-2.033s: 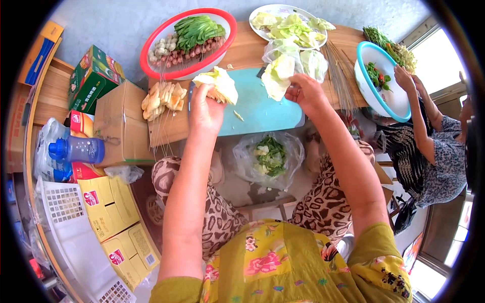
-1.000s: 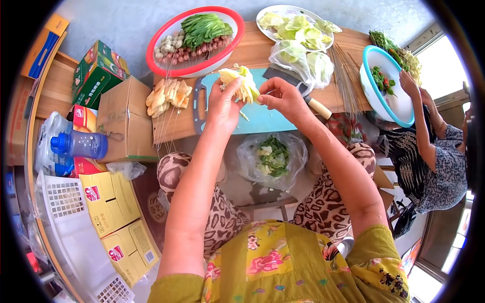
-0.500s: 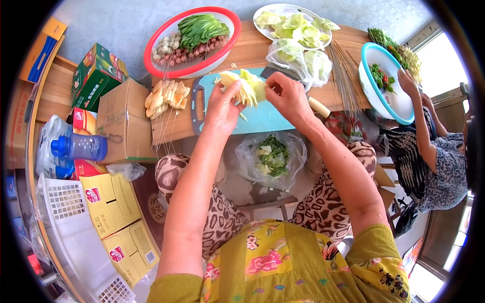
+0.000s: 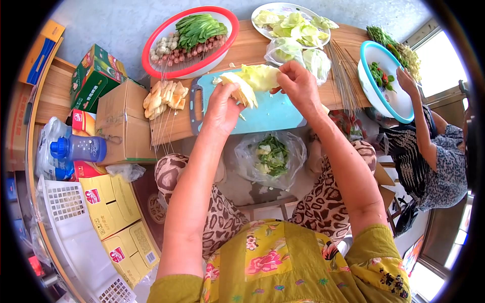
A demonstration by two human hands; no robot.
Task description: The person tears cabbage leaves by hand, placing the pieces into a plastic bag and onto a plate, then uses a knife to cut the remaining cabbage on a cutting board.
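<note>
My left hand is wrapped round a small pale-yellow cabbage head above the blue cutting board. With fingers pinched, my right hand grips a yellow-green leaf, whose left end lies against the head. Behind my right hand, clear bags of greens rest beside a white plate of loose leaves. Skewered pale pieces lie left of the board. Thin skewers are spread on the wooden table to the right.
A red-rimmed basin holds greens and skewered food. At right, a co-worker's hand is over a blue-rimmed basin. An open plastic bag of scraps sits below the table edge. Cardboard boxes and a blue bottle stand left.
My right hand has moved slightly right and up with the leaf, which now stretches out wider from the head. My left hand stays nearly in place, still holding the head.
</note>
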